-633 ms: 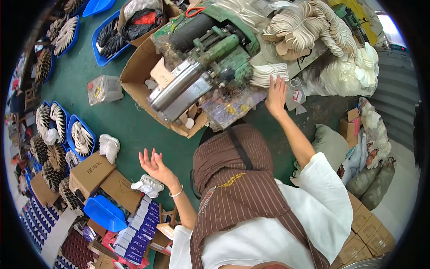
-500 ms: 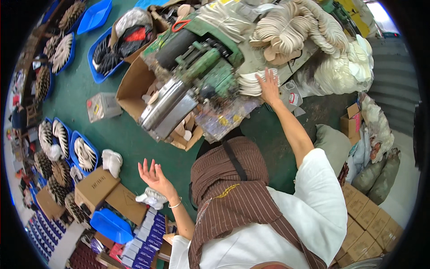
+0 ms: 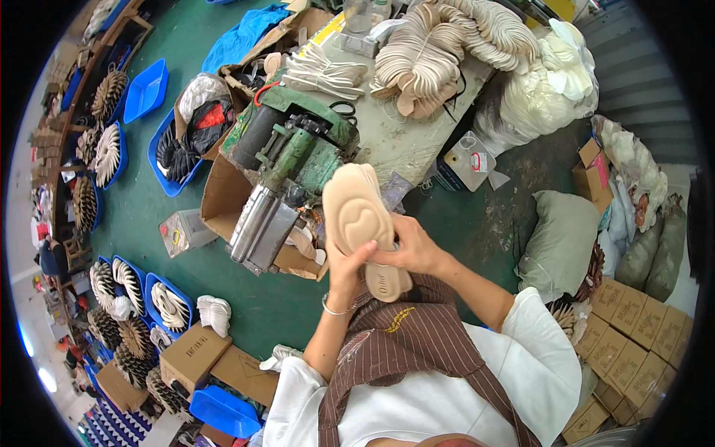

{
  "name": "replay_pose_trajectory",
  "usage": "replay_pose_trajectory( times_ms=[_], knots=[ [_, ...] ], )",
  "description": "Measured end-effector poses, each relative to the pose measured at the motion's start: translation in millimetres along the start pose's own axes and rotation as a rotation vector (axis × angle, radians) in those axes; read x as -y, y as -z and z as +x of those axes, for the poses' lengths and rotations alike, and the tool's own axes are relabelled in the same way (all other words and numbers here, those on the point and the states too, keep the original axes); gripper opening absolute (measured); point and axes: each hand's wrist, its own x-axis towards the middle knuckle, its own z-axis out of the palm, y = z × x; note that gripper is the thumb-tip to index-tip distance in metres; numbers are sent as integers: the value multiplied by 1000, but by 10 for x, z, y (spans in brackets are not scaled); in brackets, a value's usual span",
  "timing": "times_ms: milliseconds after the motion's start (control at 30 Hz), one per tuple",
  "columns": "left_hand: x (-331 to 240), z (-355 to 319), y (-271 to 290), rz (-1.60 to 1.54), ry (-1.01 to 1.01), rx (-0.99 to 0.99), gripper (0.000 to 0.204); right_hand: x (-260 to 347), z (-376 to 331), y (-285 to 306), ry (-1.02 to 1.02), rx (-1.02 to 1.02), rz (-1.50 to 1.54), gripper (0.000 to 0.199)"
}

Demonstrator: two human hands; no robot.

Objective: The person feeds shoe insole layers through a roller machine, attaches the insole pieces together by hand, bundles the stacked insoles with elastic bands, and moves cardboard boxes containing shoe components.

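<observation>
I hold the insole [image 3: 363,220] up in front of my chest, its long axis running away from me toward the green machine [image 3: 287,160], heel end nearest. My left hand [image 3: 344,268] cups it from below and my right hand [image 3: 413,249] pinches its near edge. The table [image 3: 402,141] lies beyond both hands, the green floor [image 3: 186,201] to my left.

Brown cardboard boxes [image 3: 192,356] lower left; stacked tan cartons [image 3: 624,335] right; clear plastic jug with red-white label [image 3: 471,162] by bench
</observation>
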Motion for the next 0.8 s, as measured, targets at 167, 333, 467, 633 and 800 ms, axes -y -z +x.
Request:
replay_pose_trajectory(
  times_ms=[167,333,467,633,800],
  knots=[
    [-244,13,47,-178,-128,-221,55,80,-143,-107,165,-115,194,53],
    [-392,-109,82,-96,-173,-314,55,231,-40,-66,490,90,-41,29],
    [-633,-238,65,-266,-197,-288,54,293,-94,-196,665,68,34,26],
    [-645,-342,329,-277,-256,-376,51,581,-132,-303,323,235,37,22],
    [-899,-508,753,-413,-435,-550,62,304,-259,-277,788,305,-211,9]
  ],
)
